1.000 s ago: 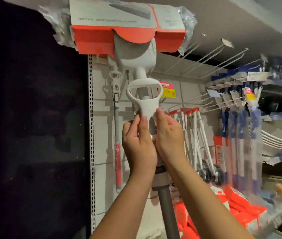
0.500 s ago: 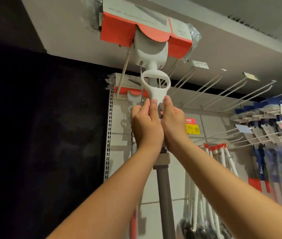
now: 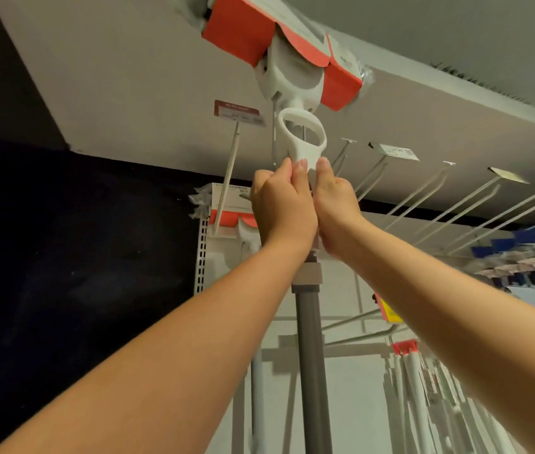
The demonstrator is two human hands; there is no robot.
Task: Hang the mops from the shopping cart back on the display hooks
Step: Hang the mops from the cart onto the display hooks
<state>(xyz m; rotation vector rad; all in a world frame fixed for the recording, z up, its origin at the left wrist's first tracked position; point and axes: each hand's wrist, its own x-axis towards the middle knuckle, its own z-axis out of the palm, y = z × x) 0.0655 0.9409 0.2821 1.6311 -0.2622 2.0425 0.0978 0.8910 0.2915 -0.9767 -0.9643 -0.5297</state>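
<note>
Gripping the mop [image 3: 289, 80] just below its white loop [image 3: 305, 156] with curled left hand [image 3: 284, 204] and right hand [image 3: 336, 204], steer that loop onto the display hook [image 3: 229, 173] left of it.

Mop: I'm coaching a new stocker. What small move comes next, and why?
Probably ease the mop onto the hook beside its loop: left hand and right hand grip below the loop, and it does not look hung yet.
</note>
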